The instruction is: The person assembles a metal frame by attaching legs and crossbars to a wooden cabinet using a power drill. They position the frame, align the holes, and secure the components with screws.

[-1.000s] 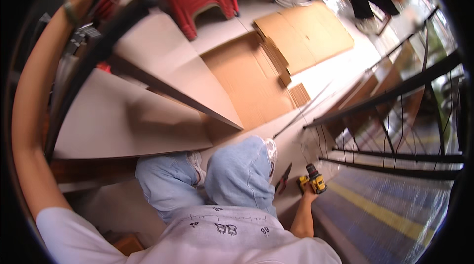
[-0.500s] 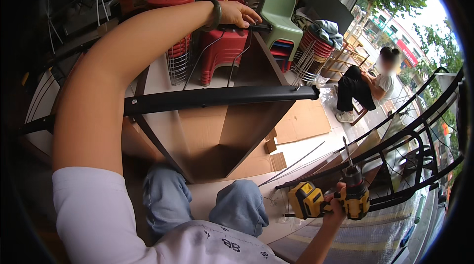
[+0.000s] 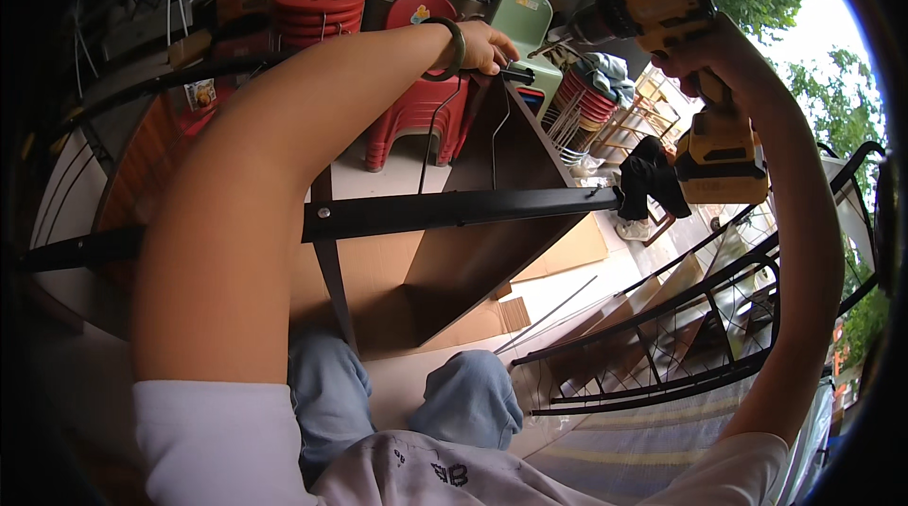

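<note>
My right hand [image 3: 709, 57] grips a yellow and black cordless drill [image 3: 665, 3], raised at the upper right. Its bit points left, toward my left hand [image 3: 480, 47]. That hand is closed at the end of the far black metal rail [image 3: 518, 75], fingers curled down over it; what they pinch is too small to make out. A nearer black metal rail [image 3: 454, 211] crosses beneath my left arm, with a screw head showing on it. Thin bent black rods [image 3: 433, 132] run between the rails. Dark brown boards [image 3: 473, 213] stand below, their left part hidden by my arm.
Stacked red stools [image 3: 320, 9], a red plastic chair [image 3: 416, 109] and a green chair [image 3: 523, 19] stand beyond. A black metal frame [image 3: 662, 336] leans at the right. Another person [image 3: 643, 175] sits behind the drill, mostly hidden. Cardboard [image 3: 378, 260] lies on the floor.
My right hand has lifted the drill from the lower right to the upper right, turning its bit toward my left hand. My left fingers have curled in more at the far rail.
</note>
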